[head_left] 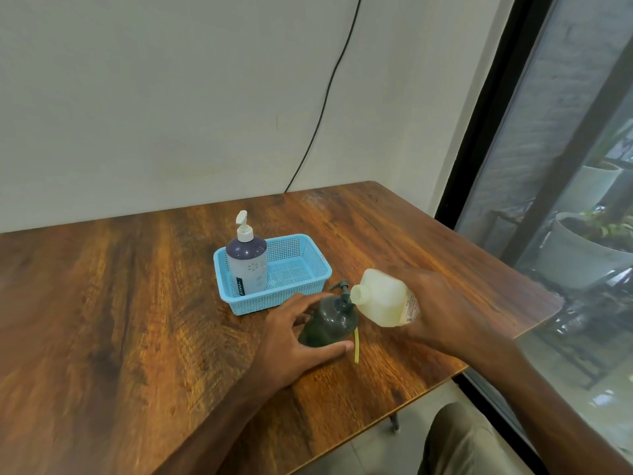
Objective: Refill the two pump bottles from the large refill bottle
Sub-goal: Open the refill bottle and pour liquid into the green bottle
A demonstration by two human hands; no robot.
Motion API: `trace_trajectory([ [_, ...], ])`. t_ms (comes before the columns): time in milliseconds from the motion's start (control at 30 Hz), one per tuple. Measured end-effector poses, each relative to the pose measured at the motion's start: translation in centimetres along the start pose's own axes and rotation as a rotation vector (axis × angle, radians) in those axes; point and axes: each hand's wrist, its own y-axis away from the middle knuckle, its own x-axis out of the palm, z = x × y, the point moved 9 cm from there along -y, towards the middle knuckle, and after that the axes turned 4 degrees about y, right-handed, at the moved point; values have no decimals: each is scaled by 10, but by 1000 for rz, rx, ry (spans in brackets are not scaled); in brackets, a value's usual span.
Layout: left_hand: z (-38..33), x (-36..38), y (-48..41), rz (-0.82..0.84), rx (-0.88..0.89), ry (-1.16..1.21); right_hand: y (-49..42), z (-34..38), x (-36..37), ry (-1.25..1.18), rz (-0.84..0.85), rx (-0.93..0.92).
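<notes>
My right hand (442, 310) grips the large cream refill bottle (383, 298), tipped sideways with its uncapped mouth pointing left, close to the top of the dark green pump bottle (327, 323). My left hand (291, 334) holds that dark bottle on the table, fingers and thumb wrapped around its body. Its dark pump head (342, 289) sits loose at the neck, and a yellowish dip tube (356, 346) hangs out beside the bottle. The second pump bottle (247, 262), purple with a white pump, stands upright in the left end of the blue basket (308, 272).
The wooden table (137, 320) ends close on the right and near side. A black cable (325, 94) runs down the wall behind. A glass window with potted plants outside lies to the right. My knee shows below the table edge.
</notes>
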Motion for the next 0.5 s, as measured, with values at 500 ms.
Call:
trace_trajectory([
  [500,2,1,1,7,-13,15,-1,8,-6,14,10,-6],
])
